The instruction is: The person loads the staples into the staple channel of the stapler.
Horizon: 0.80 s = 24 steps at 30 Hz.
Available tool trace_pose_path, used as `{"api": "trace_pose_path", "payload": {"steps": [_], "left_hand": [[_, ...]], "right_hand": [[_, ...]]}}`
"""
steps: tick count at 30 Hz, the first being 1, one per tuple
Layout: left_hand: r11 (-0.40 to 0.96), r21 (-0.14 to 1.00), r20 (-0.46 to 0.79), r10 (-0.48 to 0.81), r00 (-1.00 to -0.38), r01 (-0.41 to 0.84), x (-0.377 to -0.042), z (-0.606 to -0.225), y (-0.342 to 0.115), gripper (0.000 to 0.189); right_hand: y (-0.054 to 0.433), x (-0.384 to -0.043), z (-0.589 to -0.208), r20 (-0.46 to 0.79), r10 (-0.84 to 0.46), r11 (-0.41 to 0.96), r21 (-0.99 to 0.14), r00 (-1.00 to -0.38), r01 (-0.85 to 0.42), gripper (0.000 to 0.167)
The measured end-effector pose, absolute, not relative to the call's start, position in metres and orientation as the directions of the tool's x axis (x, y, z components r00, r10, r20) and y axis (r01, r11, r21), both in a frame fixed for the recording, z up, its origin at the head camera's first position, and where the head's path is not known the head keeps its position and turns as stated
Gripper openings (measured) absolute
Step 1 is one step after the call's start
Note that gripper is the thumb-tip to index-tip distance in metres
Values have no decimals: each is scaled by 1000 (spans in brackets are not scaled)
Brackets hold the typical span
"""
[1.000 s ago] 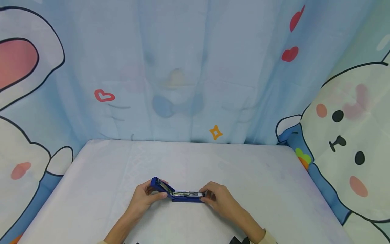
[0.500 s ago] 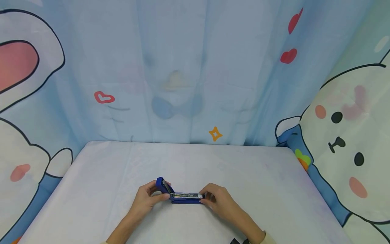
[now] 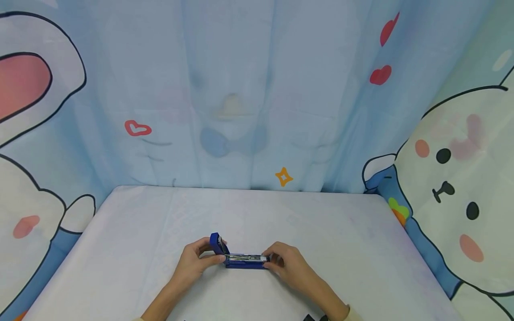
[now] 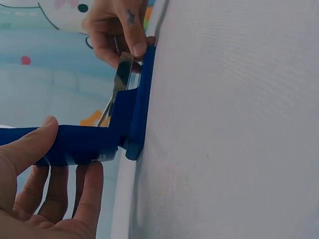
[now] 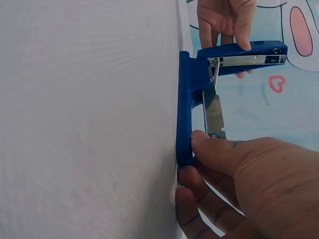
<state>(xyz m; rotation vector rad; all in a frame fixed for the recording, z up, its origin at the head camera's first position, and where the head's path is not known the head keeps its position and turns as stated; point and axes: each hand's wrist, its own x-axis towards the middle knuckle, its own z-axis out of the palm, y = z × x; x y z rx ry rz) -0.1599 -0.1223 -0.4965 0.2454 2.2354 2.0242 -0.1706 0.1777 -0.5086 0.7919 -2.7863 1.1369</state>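
A blue stapler [image 3: 246, 264] stands on the white table, its top arm swung up at the left end to roughly a right angle with the base. The metal staple channel [image 5: 214, 113] lies exposed above the base. My left hand [image 3: 196, 260] grips the raised top arm [image 4: 75, 144] between thumb and fingers. At the base's right end, my right hand [image 3: 287, 263] pinches the base, thumb on the near side. In the right wrist view the thumb lies beside the channel's end and the fingertips curl under the base's tip.
The white table [image 3: 321, 223] spreads around both hands. Behind it hangs a light blue curtain [image 3: 233, 89] with cartoon prints. A small black object [image 3: 309, 317] shows at the bottom edge by the right forearm.
My left hand has swung the stapler's top arm further up, from a slant to near upright, moving slightly right. The right hand keeps its hold on the base.
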Motion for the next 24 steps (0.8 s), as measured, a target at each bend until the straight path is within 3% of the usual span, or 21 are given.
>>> {"api": "trace_pose_path", "payload": {"steps": [24], "left_hand": [[131,991,-22,180,-983,2,-161,-493,-112,42]], "right_hand": [[178,-170,-510,246,-442,598,-636,-862,-488,19]]}}
